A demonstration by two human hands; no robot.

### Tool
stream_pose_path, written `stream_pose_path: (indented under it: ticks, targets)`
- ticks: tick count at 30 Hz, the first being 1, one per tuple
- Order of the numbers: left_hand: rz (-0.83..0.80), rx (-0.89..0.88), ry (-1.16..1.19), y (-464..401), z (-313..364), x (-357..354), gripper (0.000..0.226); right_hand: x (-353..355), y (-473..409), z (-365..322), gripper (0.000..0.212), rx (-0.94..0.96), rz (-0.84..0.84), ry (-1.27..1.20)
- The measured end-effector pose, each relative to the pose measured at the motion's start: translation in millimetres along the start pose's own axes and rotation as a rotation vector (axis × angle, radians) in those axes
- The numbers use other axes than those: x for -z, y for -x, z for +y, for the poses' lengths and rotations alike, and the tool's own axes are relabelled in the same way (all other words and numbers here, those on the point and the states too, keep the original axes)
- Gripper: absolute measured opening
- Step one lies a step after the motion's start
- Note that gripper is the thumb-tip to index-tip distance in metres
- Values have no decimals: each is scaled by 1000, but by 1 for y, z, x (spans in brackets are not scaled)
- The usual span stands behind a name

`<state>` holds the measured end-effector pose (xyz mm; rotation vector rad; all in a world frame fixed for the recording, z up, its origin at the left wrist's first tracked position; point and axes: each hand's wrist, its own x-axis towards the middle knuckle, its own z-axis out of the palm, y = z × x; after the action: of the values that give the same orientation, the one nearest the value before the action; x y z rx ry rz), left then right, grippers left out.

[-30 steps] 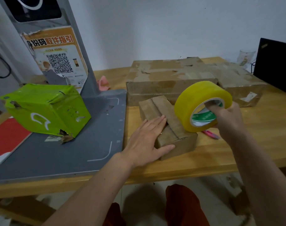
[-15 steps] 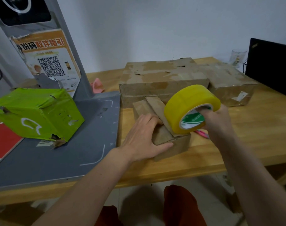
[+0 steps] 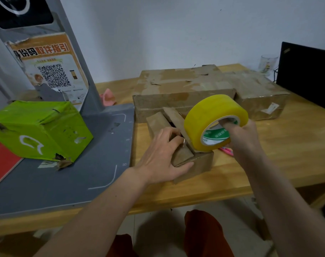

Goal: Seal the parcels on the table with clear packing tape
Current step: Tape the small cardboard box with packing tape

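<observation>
A small brown cardboard box (image 3: 200,162) sits near the front of the wooden table (image 3: 287,154), its top flaps slightly raised. My left hand (image 3: 163,156) lies on the box's left flap, fingers bent over its edge and thumb along the front side. My right hand (image 3: 245,138) grips a big yellowish roll of packing tape (image 3: 211,119), fingers hooked through its green-printed core. The roll rests on the box's right flap. Two larger brown parcels (image 3: 184,89) (image 3: 260,97) lie behind, and a green parcel (image 3: 37,127) sits at the left.
A grey scale platform (image 3: 74,173) with a post and QR-code poster (image 3: 50,71) fills the left. A pink pen (image 3: 226,150) lies by the box. A black screen (image 3: 306,75) and a glass (image 3: 268,63) stand at the far right. A red item (image 3: 2,162) lies at left.
The tape roll has come down from above the box onto its right flap. My left hand's fingers, flat a second ago, have curled over the left flap's edge.
</observation>
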<state>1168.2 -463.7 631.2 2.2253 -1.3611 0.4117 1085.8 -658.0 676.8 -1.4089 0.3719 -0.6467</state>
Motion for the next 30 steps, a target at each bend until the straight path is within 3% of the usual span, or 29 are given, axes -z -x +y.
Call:
stream_pose_path:
  ticks: [17, 30]
  targets:
    - [20, -16, 39, -1, 8, 7, 71, 0, -3, 0, 9, -65, -13, -37]
    - [-40, 1, 113, -1, 6, 7, 61, -3, 0, 2, 12, -88, -14, -57]
